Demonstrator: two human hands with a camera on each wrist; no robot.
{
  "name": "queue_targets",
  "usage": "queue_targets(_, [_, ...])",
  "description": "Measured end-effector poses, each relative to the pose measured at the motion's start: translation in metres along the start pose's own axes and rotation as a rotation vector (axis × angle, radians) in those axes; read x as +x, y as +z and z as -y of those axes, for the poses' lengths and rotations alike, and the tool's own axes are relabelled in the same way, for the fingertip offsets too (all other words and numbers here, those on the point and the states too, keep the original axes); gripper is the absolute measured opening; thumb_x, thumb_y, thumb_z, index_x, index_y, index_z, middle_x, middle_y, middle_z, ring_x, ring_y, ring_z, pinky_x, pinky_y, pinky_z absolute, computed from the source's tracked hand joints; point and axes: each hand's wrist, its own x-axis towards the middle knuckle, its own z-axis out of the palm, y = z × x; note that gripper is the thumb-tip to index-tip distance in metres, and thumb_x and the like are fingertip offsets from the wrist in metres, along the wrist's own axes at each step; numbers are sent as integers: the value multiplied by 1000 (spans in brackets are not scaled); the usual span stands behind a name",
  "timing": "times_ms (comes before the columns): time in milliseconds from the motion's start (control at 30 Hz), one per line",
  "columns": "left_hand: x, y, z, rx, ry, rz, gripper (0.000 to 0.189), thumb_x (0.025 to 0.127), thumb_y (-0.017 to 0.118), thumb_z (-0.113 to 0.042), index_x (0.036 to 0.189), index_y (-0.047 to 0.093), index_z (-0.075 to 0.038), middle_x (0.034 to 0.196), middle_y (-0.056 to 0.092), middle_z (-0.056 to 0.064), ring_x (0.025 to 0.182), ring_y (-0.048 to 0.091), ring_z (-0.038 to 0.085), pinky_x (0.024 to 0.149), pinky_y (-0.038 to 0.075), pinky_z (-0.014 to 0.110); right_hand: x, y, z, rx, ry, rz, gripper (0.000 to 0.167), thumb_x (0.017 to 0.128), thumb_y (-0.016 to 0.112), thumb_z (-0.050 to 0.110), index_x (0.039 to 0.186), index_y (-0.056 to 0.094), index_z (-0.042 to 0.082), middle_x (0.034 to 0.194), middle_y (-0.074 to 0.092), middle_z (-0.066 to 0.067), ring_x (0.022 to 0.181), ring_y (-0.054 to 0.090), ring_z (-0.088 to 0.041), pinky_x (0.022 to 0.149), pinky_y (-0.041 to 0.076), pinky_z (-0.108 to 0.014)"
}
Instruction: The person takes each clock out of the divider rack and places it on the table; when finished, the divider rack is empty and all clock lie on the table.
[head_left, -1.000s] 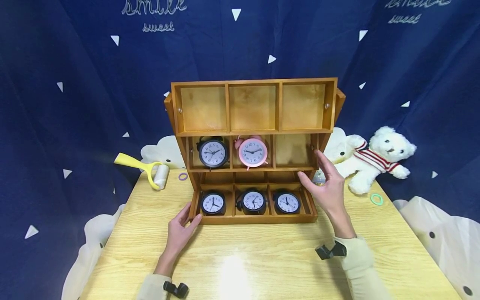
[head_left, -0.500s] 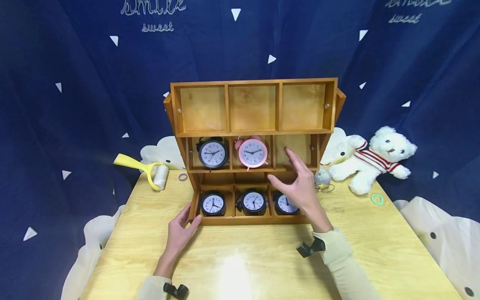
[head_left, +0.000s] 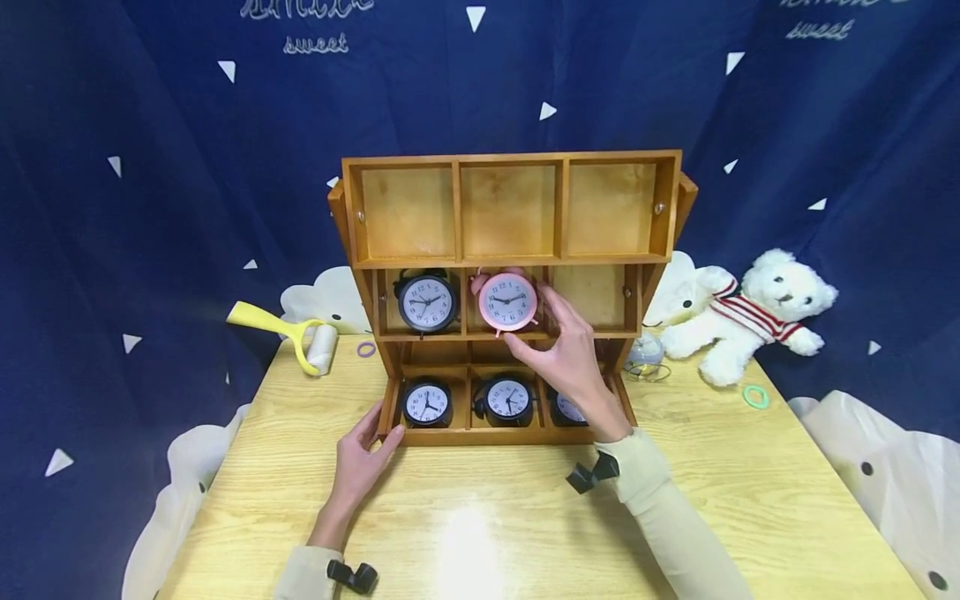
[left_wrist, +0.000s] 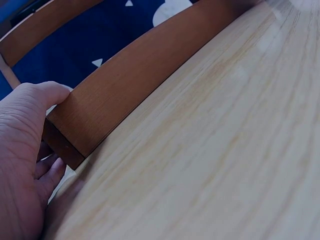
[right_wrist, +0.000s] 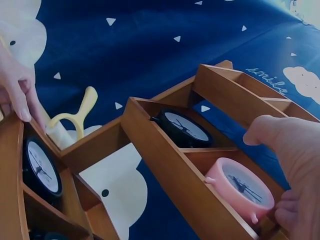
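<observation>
A tiered wooden display shelf point(head_left: 480, 436) stands on the table. My left hand point(head_left: 357, 467) holds the front left corner of its lowest tray; in the left wrist view the thumb point(left_wrist: 52, 93) lies on the top edge and the fingers reach round the end. In the middle tier, a pink alarm clock point(head_left: 507, 302) sits in the centre compartment, beside a black alarm clock point(head_left: 427, 302) on the left. My right hand point(head_left: 566, 357), thumb and fingers spread apart, is at the pink clock's right side; whether it touches the clock I cannot tell.
Several black clocks point(head_left: 427, 404) fill the bottom tray, the right one partly behind my right arm. A yellow-handled lint roller point(head_left: 300, 337) and purple ring point(head_left: 366, 349) lie left. A small clear object point(head_left: 645, 352), white teddy bear point(head_left: 750, 317) and green ring point(head_left: 756, 397) are right.
My right hand has moved left from the shelf's right side, past the right compartment, to the pink clock. The left hand keeps its place on the tray corner.
</observation>
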Motion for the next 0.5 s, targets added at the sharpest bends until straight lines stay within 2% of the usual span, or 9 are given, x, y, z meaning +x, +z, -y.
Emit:
queue_targets(67, [0,0,-1,-4,-2,-1,61,95,78,-8,147,51,9,150,52,27,136,54,40,110,46,45,3,4,0,20,-9,10,85,76,95,18,147,54,-2,136,63,-23,116,68,-36,88,62,-52])
queue_targets(133, [1,0,-1,-5,-2,2,62,95,78,-8,147,51,9,150,52,27,137,54,40,110,45,46,6,6,1,23,-11,22,84,76,94,17,147,54,-2,135,64,-23,117,67,-37,90,61,-52])
queue_targets(500, [0,-1,-1,-7,-30,7,63,95,78,-10,149,51,8,151,51,26,139,52,39,111,45,46,12,13,4,-115,12,27,85,74,94,26,144,56,-3,132,65,-23,118,63,-37,96,57,-53])
